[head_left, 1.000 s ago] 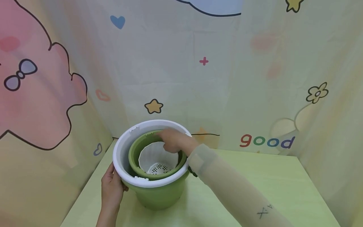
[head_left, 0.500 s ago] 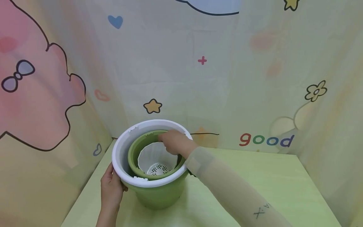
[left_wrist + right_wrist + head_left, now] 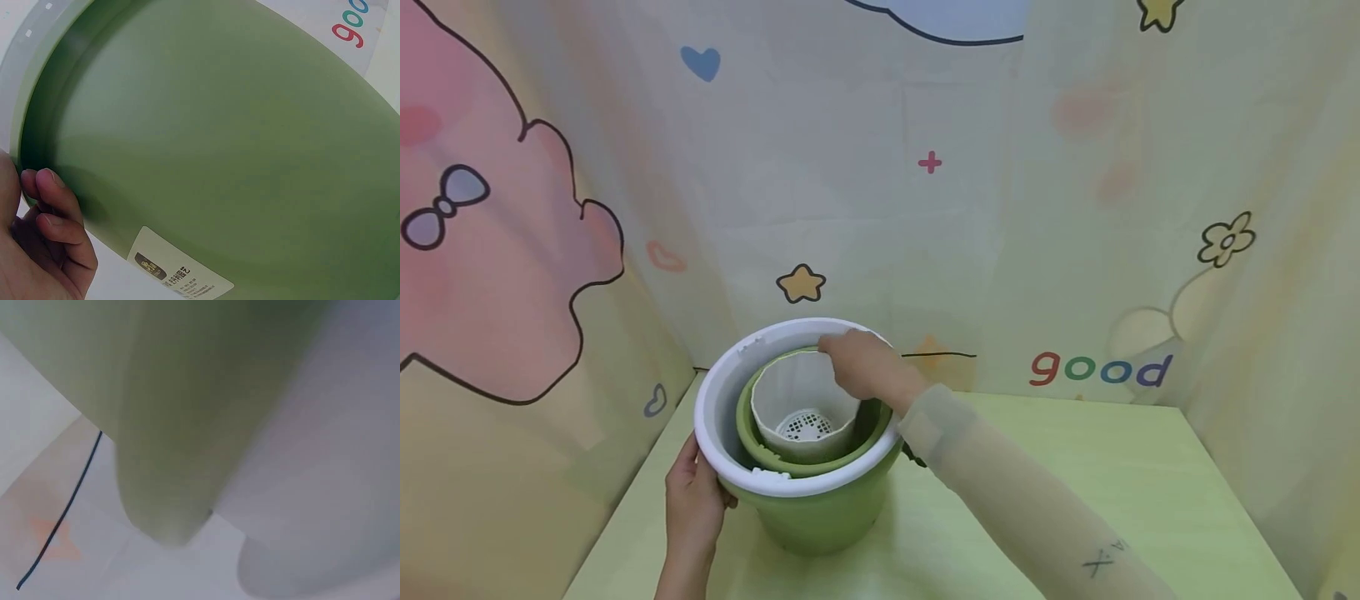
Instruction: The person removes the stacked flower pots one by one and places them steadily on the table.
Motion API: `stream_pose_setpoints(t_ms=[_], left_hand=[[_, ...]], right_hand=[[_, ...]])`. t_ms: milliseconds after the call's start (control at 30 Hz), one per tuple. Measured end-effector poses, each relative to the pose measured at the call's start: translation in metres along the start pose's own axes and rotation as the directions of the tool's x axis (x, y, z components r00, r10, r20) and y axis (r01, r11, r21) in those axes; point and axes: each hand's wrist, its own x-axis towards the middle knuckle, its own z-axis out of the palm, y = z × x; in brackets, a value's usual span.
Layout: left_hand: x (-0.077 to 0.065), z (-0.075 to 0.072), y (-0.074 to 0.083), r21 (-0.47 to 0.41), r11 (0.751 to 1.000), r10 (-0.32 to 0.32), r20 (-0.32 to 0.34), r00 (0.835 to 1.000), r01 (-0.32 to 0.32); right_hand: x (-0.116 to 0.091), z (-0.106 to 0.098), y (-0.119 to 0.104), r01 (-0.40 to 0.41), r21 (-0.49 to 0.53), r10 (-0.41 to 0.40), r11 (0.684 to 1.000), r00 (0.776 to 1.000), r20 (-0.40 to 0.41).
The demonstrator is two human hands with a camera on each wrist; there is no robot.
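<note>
Small perforated pot (image 3: 778,387) inside the green middle pot (image 3: 744,421)

The right hand (image 3: 871,367) pinches the rim of this small pot; the left hand (image 3: 695,496) grips the rim of the large outer pot (image 3: 820,521), which stands on the worktop (image 3: 1045,483) and contains both.

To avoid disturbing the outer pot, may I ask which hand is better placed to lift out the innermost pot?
Probably the right hand: it reaches from above and pinches the innermost pot by its rim. The left hand grips the outer pot near its top, seemingly suited for steadying.
</note>
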Motion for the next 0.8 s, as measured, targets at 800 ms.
stream_pose_setpoints(t_ms=[800], left_hand=[[0.0,0.0,-0.003,0.019,1.0,0.007,-0.023,1.0,-0.006]], right_hand=[[-0.033,-0.051,0.016,0.049,0.193,-0.009,0.98,0.979,-0.203]])
